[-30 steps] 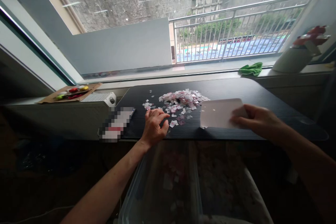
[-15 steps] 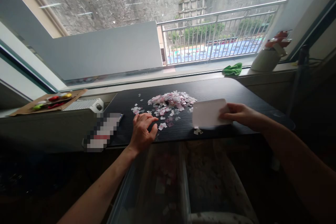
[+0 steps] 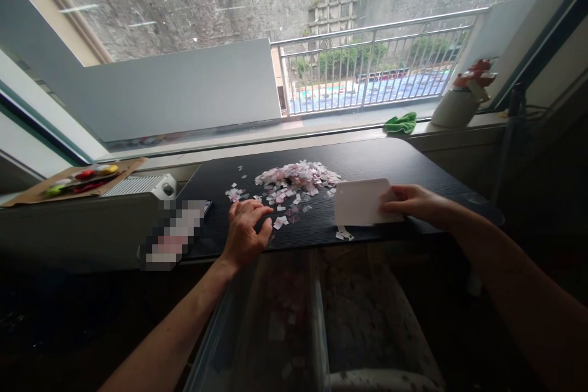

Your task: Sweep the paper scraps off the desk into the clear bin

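Note:
A heap of small white and pink square pieces [image 3: 301, 176] lies on the black tabletop [image 3: 362, 156], with loose ones scattered towards the front edge. My left hand [image 3: 248, 228] rests beside the scattered pieces at the front left, thumb and fingers apart, with nothing seen in it. On the other side, my right hand [image 3: 413, 203] pinches the right end of a thin white rounded-corner card [image 3: 361, 202]. The card is tilted up, its lower edge at the tabletop. A few bits [image 3: 343, 233] lie just below it, near the edge.
Beneath the front edge stands a clear plastic bin [image 3: 316, 318] with pieces inside, and a pale bag-like shape lies to its right. A blurred-out flat object [image 3: 177, 236] lies at the table's left. A green cloth [image 3: 400, 124] and a white container [image 3: 454, 104] stand on the sill.
The whole view has shifted slightly. Both hands and the card keep almost the same places over the table, and the heap looks unchanged.

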`<state>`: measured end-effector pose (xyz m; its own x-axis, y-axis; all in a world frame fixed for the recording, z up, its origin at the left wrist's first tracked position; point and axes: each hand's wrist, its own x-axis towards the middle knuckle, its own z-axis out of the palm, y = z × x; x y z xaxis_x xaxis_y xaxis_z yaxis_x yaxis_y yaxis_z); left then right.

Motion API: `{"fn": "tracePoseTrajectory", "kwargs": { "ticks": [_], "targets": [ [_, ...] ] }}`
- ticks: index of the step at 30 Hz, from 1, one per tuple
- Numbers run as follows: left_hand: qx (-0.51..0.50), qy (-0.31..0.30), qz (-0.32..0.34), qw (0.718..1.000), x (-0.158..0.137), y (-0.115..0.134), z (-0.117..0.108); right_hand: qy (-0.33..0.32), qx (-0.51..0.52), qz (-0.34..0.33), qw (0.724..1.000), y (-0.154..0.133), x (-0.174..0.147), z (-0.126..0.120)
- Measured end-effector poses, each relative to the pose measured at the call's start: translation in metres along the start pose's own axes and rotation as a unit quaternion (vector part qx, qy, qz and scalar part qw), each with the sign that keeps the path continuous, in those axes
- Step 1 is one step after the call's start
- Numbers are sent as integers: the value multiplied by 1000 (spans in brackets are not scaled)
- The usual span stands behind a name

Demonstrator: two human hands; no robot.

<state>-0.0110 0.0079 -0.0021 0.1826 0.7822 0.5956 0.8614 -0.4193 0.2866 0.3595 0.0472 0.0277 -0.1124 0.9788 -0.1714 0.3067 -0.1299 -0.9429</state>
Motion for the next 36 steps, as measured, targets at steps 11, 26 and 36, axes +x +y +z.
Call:
{"fn": "tracePoseTrajectory", "kwargs": {
  "ticks": [11, 26, 36],
  "targets": [
    [-4, 2, 3, 1000, 0, 0, 0, -55, 12, 4, 998, -5, -14, -7],
    [3, 2, 7, 1000, 0, -1, 0, -57, -2, 23, 998, -3, -20, -13],
    [-2, 12, 13, 1000, 0, -1, 1, -13, 35, 27, 999, -11, -11, 2]
  ]
}}
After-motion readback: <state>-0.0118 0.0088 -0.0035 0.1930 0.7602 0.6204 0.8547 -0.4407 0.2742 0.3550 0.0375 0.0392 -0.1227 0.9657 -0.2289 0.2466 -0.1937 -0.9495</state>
